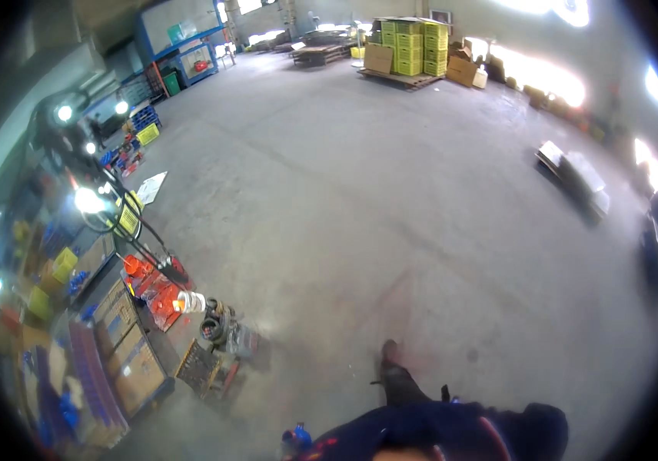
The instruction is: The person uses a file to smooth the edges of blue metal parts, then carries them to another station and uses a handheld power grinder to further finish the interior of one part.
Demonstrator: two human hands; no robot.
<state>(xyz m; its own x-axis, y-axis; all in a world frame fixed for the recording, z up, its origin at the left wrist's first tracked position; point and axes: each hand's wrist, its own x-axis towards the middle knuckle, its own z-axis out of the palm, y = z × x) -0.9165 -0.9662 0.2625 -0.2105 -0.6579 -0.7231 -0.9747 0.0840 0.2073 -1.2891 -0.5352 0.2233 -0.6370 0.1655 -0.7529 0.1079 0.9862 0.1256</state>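
Note:
Neither of my hands shows in the head view. At the bottom edge I see my own dark blue clothing (437, 434) and one dark shoe (394, 373) stepping on the grey concrete floor (360, 200). Nothing is held or touched in view. The nearest things to me are a small grey motor-like machine (225, 326) and a dark slatted tray (198, 369) on the floor to my left.
Cardboard boxes (125, 338) and red tool cases (160, 296) line the left side under bright lamps (89, 201). Far back stands a pallet of yellow-green crates (413, 46) with brown cartons (379, 58). A flat grey stack (575, 173) lies at right.

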